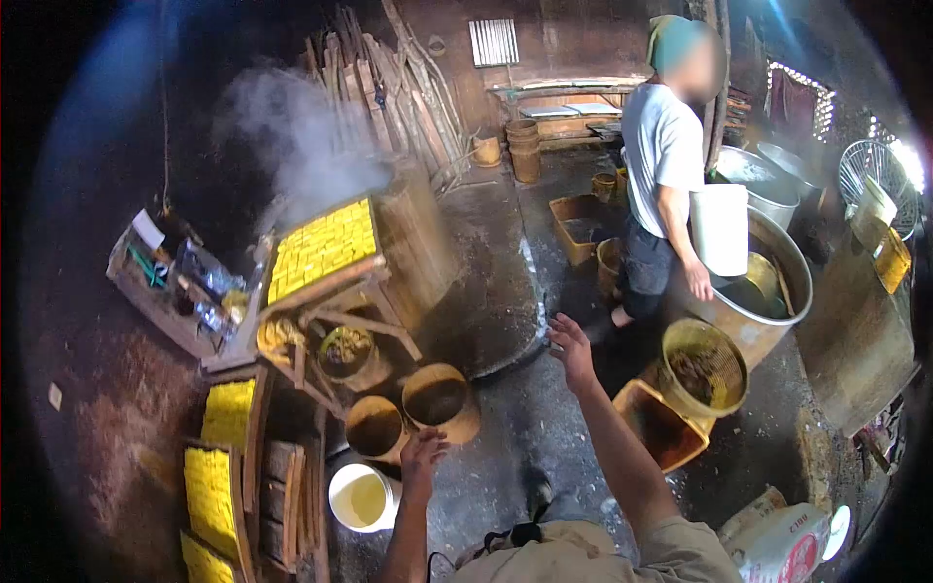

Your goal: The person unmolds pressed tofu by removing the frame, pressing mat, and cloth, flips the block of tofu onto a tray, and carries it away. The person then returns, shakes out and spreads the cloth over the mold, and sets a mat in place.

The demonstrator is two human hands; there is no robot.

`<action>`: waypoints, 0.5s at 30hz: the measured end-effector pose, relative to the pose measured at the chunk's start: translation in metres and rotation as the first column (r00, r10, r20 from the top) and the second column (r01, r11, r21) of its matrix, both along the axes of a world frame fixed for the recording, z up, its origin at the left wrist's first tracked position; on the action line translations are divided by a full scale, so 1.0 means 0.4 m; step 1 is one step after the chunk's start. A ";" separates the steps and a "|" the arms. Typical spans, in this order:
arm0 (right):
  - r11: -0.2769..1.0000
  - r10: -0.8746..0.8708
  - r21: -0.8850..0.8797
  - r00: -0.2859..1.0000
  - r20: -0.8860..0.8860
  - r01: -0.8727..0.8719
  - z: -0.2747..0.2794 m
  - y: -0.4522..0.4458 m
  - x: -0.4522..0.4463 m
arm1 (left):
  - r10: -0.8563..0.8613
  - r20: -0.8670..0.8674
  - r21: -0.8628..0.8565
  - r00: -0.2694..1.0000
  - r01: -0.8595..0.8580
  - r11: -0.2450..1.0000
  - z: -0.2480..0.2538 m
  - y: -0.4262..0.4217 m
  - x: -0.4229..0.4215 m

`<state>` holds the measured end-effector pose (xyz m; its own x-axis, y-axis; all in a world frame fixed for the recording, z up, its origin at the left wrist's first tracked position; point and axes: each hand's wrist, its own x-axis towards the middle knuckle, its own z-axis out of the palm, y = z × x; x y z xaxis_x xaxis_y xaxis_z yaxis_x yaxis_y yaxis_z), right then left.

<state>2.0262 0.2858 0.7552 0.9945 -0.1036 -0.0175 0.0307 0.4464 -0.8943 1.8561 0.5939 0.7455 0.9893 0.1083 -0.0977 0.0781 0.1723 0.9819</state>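
Note:
My left hand [425, 455] hangs low with nothing in it, fingers loosely apart. It is nearest to the rim of a brown bucket [459, 420]; whether it touches cannot be told. Beside that bucket stands a second brown bucket [391, 449], and closer to me a white bucket [392, 507] with pale yellow liquid. My right hand [570, 347] is held out in front over the floor, bare and with fingers spread. Left of my hands, a wooden tray [335, 280] on a stand carries rows of yellow blocks [326, 248].
A person [666, 165] stands ahead right, beside a large round vat [802, 301] with a white container [720, 231]. A basket [724, 398] and a yellow crate [632, 403] sit at right. Stacked trays of yellow blocks [211, 486] line the left. Steam rises behind.

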 end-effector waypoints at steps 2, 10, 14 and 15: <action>1.000 0.020 0.007 0.999 -0.032 -0.019 0.008 0.006 0.186 | 0.104 -0.101 -0.050 0.989 -0.109 0.993 -0.026 0.031 0.131; 0.998 0.018 0.066 0.997 -0.070 -0.013 -0.083 0.001 1.006 | 0.162 -0.156 -0.131 0.974 -0.183 0.974 -0.196 0.081 0.840; 0.997 -0.048 0.067 0.998 -0.033 0.050 -0.104 0.010 1.409 | 0.127 -0.134 -0.112 0.983 -0.142 0.983 -0.166 0.055 1.273; 0.997 -0.062 0.051 0.997 -0.050 0.064 -0.086 0.002 1.507 | 0.144 -0.162 -0.092 0.976 -0.161 0.983 -0.156 0.042 1.386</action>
<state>2.6289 0.2864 0.7208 0.9839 -0.1635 -0.0729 0.0172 0.4917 -0.8706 2.4103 0.6107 0.6831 0.9340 0.2378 -0.2667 0.1922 0.2949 0.9360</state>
